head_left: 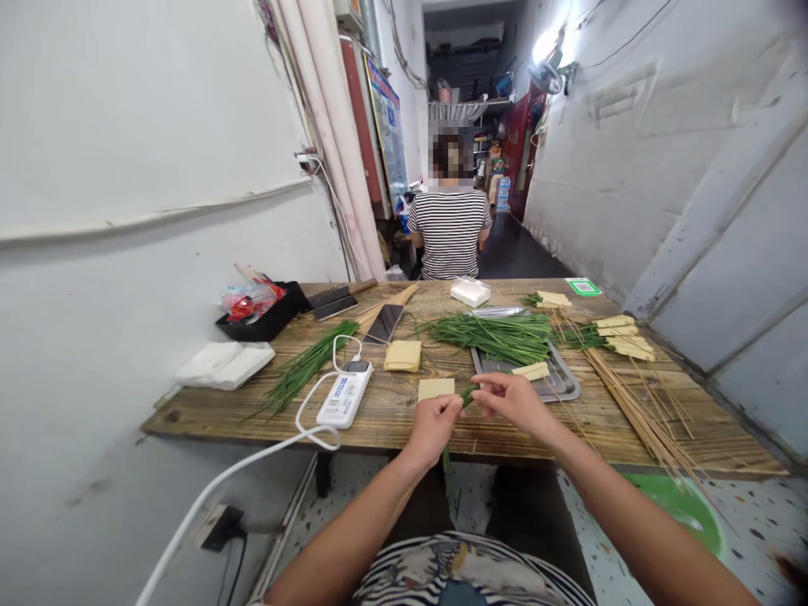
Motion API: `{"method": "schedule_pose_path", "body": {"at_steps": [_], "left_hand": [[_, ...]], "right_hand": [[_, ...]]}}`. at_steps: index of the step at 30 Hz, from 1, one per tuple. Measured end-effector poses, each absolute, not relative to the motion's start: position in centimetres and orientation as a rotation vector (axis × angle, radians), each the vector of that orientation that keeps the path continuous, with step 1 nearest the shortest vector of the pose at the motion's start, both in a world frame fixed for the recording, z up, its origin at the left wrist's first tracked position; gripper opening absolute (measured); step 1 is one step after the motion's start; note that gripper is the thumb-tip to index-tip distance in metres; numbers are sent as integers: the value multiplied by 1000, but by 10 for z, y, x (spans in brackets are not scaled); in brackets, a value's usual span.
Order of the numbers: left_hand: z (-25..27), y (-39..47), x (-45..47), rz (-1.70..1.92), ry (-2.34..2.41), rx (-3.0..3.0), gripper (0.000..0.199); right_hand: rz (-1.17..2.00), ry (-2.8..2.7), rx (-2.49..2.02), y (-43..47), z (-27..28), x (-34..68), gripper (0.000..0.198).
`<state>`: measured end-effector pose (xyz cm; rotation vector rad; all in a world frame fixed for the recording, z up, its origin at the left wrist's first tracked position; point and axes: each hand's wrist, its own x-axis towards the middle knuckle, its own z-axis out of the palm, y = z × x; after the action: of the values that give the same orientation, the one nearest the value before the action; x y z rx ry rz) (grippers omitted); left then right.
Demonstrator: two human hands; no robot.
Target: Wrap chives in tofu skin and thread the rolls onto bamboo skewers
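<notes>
My left hand (435, 427) is closed in a pinch on a small bunch of chives (468, 394) above the table's near edge, with green ends hanging below it. My right hand (514, 406) has its fingers curled at the bunch's other end, seemingly pinching it. A square yellow sheet of tofu skin (435, 388) lies flat just behind my left hand. Farther back sits a stack of tofu skin sheets (402, 356). Behind my right hand, a metal tray (571, 385) carries a heap of chives (498, 335) and a tofu skin roll (531, 371) on a skewer.
Skewered tofu skin rolls (631, 345) and loose bamboo skewers (631, 408) lie at right. More chives (309, 370), a phone (384, 324), a white power strip (346, 396), napkins (224, 364) and a black box (265, 316) are at left. A person (449, 227) sits beyond the table.
</notes>
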<state>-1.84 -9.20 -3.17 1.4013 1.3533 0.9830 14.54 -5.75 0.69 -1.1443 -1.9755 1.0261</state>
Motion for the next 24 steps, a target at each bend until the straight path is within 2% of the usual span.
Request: {"method": "schedule_pose_path", "body": {"at_steps": [3,6,8,13,24], "left_hand": [[-33,-90,-22,978,1310,1373,45],[-30,-90,-23,891,1230,1339,47],[-24,-91,-25,835,1170,1295,48],[-9,-92,-37,734,1058,1277,51],[-9,-92,-48,742,1292,1820,37]], "right_hand": [[249,-2496,-1059,-65,21,149,27],[-133,-2843,-900,-71,27,143,16],[-146,-2953,-880,-71,26,139,18],[58,-2958,-959,-63,23,144,21],[245,-2693,-1331,-60,27,148,25]]}}
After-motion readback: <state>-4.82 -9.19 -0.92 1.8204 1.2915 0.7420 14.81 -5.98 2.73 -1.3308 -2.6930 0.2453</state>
